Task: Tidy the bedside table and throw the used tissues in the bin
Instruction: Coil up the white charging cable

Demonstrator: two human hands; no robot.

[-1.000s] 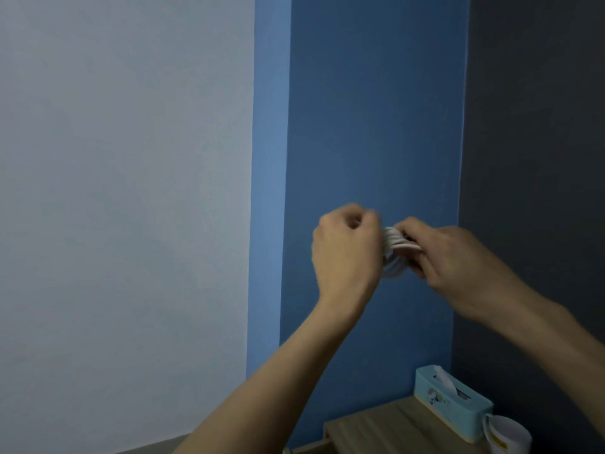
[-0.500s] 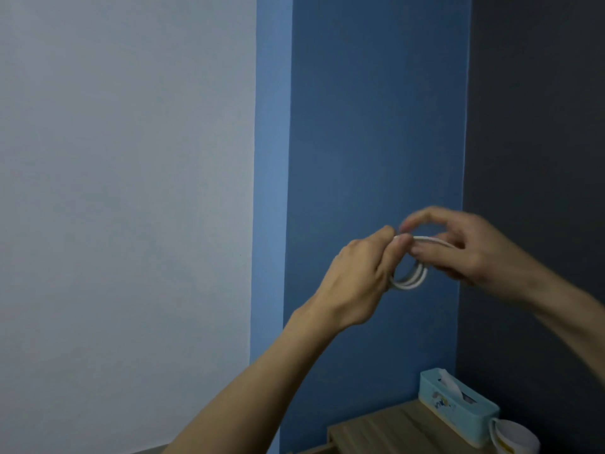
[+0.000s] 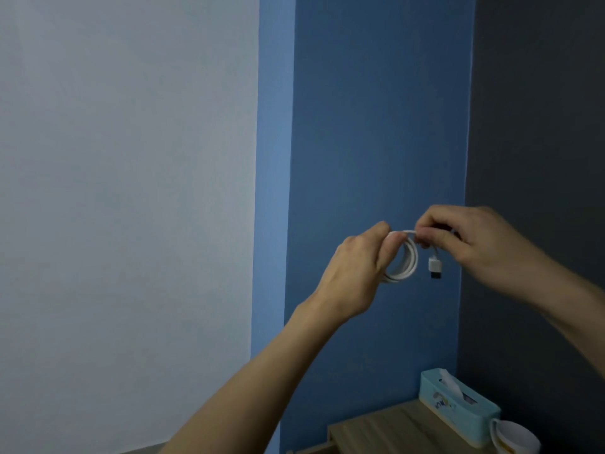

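Both hands are raised in front of the blue wall, well above the wooden bedside table (image 3: pixel 376 432). My left hand (image 3: pixel 357 267) pinches a coiled white charging cable (image 3: pixel 409 260) by the top of its loops. My right hand (image 3: pixel 471 237) grips the cable's free end just to the right of the coil, and the USB plug (image 3: pixel 435 267) dangles below its fingers. No used tissues or bin are in view.
A light blue tissue box (image 3: pixel 458 407) with a tissue sticking out stands at the table's back, against the dark wall. A white mug (image 3: pixel 514 437) sits beside it at the bottom right. A pale wall fills the left half.
The hands have shifted a little right and up in the view. The coil, earlier hidden between both fists, now hangs open from my left fingers, and the plug end has come free below my right hand.
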